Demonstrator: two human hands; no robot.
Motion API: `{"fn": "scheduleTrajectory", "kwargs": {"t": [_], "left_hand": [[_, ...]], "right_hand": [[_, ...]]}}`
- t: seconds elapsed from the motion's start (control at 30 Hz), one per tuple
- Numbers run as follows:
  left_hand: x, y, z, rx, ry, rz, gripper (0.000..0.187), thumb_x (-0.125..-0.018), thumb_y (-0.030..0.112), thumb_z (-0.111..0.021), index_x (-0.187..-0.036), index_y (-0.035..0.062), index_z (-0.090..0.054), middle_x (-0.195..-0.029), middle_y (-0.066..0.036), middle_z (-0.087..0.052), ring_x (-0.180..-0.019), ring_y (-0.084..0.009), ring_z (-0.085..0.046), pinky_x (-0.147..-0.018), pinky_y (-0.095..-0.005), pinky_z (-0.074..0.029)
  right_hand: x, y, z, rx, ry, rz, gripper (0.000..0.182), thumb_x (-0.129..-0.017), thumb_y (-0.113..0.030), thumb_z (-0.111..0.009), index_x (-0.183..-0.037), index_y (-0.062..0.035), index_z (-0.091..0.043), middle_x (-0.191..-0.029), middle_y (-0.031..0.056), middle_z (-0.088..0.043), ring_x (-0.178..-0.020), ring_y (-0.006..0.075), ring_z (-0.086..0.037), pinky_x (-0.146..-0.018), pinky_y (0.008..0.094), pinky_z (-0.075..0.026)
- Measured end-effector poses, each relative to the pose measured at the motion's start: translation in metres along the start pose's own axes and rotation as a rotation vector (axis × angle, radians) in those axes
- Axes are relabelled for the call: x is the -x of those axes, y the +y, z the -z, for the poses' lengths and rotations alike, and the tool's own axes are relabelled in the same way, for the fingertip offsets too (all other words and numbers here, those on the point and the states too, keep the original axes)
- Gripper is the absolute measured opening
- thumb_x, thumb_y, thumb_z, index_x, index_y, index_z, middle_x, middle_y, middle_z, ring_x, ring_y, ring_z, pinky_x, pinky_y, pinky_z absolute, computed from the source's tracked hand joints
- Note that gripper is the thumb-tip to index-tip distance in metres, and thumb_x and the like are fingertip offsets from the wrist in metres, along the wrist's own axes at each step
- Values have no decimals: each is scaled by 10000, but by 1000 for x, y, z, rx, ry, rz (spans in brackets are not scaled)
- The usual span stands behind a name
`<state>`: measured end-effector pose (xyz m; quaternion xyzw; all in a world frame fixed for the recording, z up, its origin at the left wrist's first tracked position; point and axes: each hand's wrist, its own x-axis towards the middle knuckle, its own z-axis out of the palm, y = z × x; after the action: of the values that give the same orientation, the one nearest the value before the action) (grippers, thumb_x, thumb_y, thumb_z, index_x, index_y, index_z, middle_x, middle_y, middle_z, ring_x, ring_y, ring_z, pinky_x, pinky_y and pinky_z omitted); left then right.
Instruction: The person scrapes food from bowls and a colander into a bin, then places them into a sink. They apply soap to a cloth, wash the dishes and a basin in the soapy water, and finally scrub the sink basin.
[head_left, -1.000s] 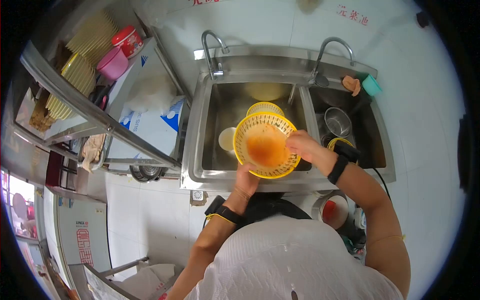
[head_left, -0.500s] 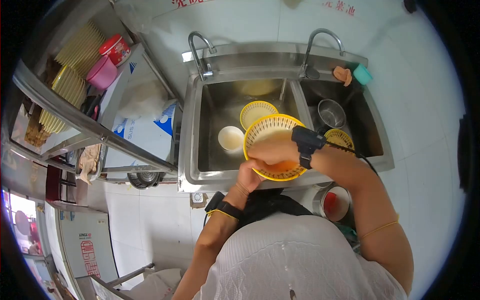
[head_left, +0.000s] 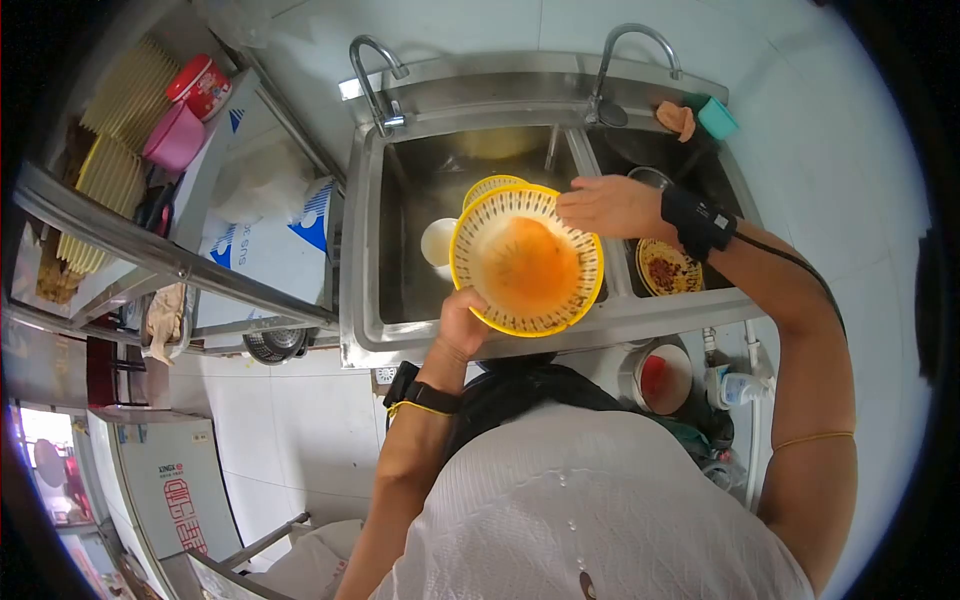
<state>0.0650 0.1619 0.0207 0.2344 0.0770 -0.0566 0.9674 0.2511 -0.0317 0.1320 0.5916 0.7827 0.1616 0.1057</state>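
Observation:
A yellow-rimmed basket (head_left: 527, 262) with slotted sides and an orange-stained bottom is tilted over the front of the left sink basin. My left hand (head_left: 465, 322) grips its lower left rim. At its upper right rim is my right hand (head_left: 606, 205), fingers stretched out and nothing seen in them; whether it touches the rim I cannot tell. Behind the held basket, another yellow basket (head_left: 490, 186) shows only in part. A white bowl (head_left: 437, 243) lies in the basin to the left. In the right basin, a yellow basket (head_left: 668, 268) contains dark red scraps.
Two faucets (head_left: 383, 85) (head_left: 640, 50) rise at the sink's back. An orange cloth (head_left: 676, 120) and a turquoise cup (head_left: 717, 118) sit at the back right. A metal shelf (head_left: 120, 240) with stacked plates stands left. A pot (head_left: 660, 378) is below the sink.
My right hand has come out of the basket and moved right and up, its fingers now spread. The basket's orange-stained inside now shows. My left hand still holds the rim, slightly further left.

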Motion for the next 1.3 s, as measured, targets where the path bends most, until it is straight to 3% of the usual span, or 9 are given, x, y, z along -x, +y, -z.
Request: {"fn": "scheduleTrajectory", "kwargs": {"t": [0.23, 0.53, 0.77, 0.87, 0.9, 0.97, 1.1, 1.2, 1.3], "left_hand": [[-8, -12, 18, -45, 73, -125, 538, -555, 75, -459, -1086, -9, -442, -1034, -129, -527, -951, -277, -510, -865, -386, -391], [-13, -26, 12, -17, 235, -363, 467, -615, 72, -441, -1073, -17, -441, -1016, -124, -529, -940, -254, -510, -852, -354, -390], [-12, -36, 18, -29, 294, -392, 389, -773, 213, -464, -1106, 16, -427, -1052, -116, -509, -967, -238, -493, -855, -359, -382], [-3, -27, 10, 13, 219, -398, 403, -815, 283, -452, -1128, 31, -413, -1089, -116, -487, -1009, -236, -470, -873, -368, -370], [2, -23, 6, 24, 185, -404, 415, -828, 309, -443, -1138, 36, -405, -1108, -116, -475, -1029, -236, -458, -883, -372, -363], [7, -21, 6, 44, 197, -385, 427, -837, 331, -427, -1147, 39, -400, -1126, -117, -465, -1043, -240, -448, -893, -375, -357], [10, -16, 7, 100, 30, -251, 486, -853, 410, -362, -1183, 54, -383, -1170, -125, -442, -1072, -246, -431, -911, -382, -349], [20, -20, 16, 51, 162, -366, 494, -838, 395, -447, -1193, 58, -381, -1156, -66, -462, -1065, -176, -430, -919, -337, -339], [12, -23, 32, 106, 69, -296, 603, -784, 475, -491, -1238, 110, -336, -1225, -50, -418, -1119, -175, -400, -947, -350, -310]], "right_hand": [[24, -35, 4, -170, -142, -2, 270, -772, -54, -456, -1031, -46, -533, -1147, 84, -495, -1129, 183, -402, -970, 386, -275], [-34, -134, -6, -565, -389, -559, 441, -757, -16, -405, -1190, 41, -344, -1228, 200, -367, -1175, 285, -326, -981, 340, -255], [-100, -129, -3, -1124, -457, -744, 429, -695, 1, -453, -1117, 55, -394, -1144, 212, -435, -1125, 299, -374, -908, 338, -318], [-104, -123, -43, -1796, 84, -909, 303, -753, -2, -420, -1056, 5, -427, -1065, 177, -505, -985, 307, -492, -821, 310, -391], [-100, -118, -47, -1799, 76, -896, 303, -753, -2, -420, -1056, 5, -427, -1065, 177, -505, -985, 307, -492, -821, 310, -391], [-91, -108, -52, -1128, 25, -774, 262, -781, -46, -406, -1036, -15, -457, -995, 157, -536, -895, 299, -530, -770, 330, -423], [-104, -93, -32, -338, -140, -242, 194, -726, -156, -486, -869, -66, -582, -847, 85, -567, -823, 231, -547, -668, 341, -446], [-116, -103, -54, -127, -177, -272, 197, -725, -205, -478, -818, -111, -623, -851, 30, -595, -880, 189, -530, -729, 361, -417], [-161, -92, -3, -168, -139, 13, 180, -700, -161, -482, -757, -63, -621, -799, 107, -604, -757, 219, -571, -655, 353, -432]]}}
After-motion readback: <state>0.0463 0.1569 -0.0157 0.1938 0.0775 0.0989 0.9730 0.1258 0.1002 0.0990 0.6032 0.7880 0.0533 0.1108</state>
